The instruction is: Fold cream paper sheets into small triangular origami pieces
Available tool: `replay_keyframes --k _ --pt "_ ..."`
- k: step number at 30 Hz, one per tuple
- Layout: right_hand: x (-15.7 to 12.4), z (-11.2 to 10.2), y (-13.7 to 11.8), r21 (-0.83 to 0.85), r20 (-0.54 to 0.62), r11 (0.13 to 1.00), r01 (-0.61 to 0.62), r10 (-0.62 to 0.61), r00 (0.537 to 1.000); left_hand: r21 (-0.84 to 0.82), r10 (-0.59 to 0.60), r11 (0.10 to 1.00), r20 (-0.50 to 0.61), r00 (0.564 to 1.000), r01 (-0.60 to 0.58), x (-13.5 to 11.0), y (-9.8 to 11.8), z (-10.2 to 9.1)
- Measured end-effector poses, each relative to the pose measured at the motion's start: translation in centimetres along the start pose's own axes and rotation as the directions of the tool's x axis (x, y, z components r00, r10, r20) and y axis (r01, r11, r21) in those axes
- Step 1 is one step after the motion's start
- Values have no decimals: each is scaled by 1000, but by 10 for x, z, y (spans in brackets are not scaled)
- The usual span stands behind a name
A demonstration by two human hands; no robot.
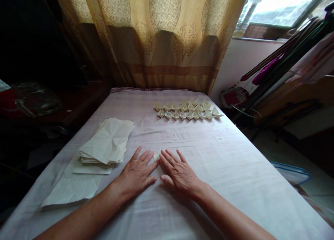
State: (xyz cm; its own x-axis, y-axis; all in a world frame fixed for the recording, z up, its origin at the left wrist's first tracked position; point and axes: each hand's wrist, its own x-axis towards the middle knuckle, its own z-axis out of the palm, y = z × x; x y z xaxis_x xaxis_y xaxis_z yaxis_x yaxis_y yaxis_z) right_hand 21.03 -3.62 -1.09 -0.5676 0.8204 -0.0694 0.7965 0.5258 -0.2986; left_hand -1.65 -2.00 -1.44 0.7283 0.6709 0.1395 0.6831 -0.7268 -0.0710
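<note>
A small folded piece of cream paper (pixel 157 156) lies on the cloth, mostly covered by my fingers. My left hand (pixel 139 170) rests palm down at its left side, fingers spread, the fingertips touching its edge. From the right, my right hand (pixel 177 168) lies flat with its fingers over the paper. To the left is a stack of creased cream paper sheets (pixel 108 142), with larger sheets (pixel 74 184) under it. Toward the far right stand two rows of folded paper boats (pixel 188 110), several in each.
A pale cloth (pixel 229 184) covers the table. Small paper scraps (pixel 219 138) lie on its right side. Behind hangs a yellow patterned curtain (pixel 165 41). Past the right edge are a bag (pixel 235 96), a rack with clothes (pixel 310 66) and blue-rimmed containers (pixel 292 172).
</note>
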Motion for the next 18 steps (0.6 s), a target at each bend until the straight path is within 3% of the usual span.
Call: replay_keyframes --k 8,13,18 --pt "-7 4 7 31 30 999 -22 21 999 -58 24 998 109 994 -18 -4 -13 -7" --pt "-11 3 10 -17 -22 990 -142 142 990 -83 10 997 214 977 8 0 -14 -16" --pt "-5 9 -7 -4 -97 966 -257 256 962 -65 43 997 210 977 -30 9 -16 -24"
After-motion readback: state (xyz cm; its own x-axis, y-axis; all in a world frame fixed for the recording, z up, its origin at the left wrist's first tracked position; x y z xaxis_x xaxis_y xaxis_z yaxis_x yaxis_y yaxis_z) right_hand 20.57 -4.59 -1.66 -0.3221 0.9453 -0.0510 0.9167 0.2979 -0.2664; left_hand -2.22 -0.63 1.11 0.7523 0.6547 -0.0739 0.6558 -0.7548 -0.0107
